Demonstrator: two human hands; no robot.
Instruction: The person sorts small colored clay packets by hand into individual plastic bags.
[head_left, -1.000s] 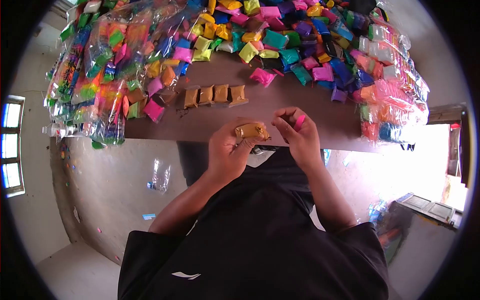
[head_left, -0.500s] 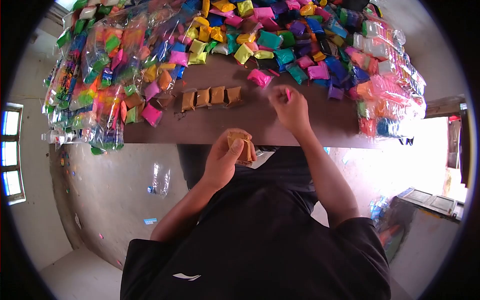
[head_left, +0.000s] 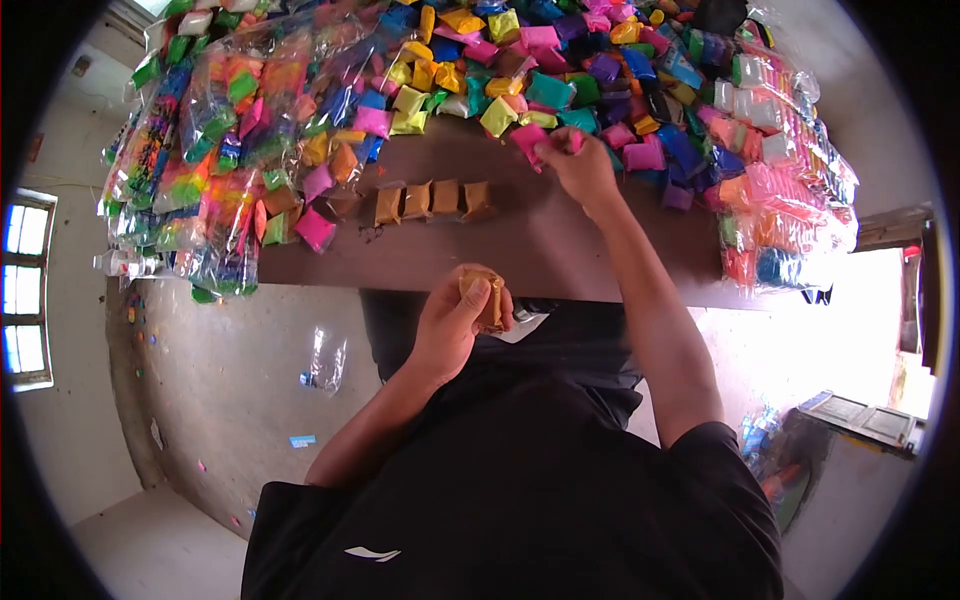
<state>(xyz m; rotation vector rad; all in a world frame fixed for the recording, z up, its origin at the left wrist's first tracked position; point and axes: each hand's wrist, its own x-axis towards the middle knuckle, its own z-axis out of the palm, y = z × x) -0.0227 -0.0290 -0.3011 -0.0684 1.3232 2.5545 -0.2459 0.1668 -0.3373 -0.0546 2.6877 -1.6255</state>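
Left hand: the left hand (head_left: 450, 325) is closed around a tan packet (head_left: 484, 297), gripped between thumb and fingers just below the near edge of the table (head_left: 520, 250).
Tan packet: a small pillow-shaped sachet in glossy crinkled film is seen, its long axis roughly upright in the view, the top end pointing toward the table.
Right hand: the right hand (head_left: 578, 165) is stretched out over the tabletop, its fingers pinched on a pink packet (head_left: 530, 140) at the edge of the heap; something small and pink is also seen between the fingertips, though what it is cannot be told.
Pink packet: a flat, soft-cornered magenta sachet is seen lying on the dark wood, just beside the heap.
Row: four tan packets (head_left: 432, 200) are set side by side, touching, in a line running left to right across the table, between the two hands.
Heap: loose packets (head_left: 560, 70) in yellow, teal, purple, blue and pink are piled along the far edge.
Bags: clear plastic bags (head_left: 210, 150) on the left and others (head_left: 790, 190) on the right are filled with mixed coloured packets.
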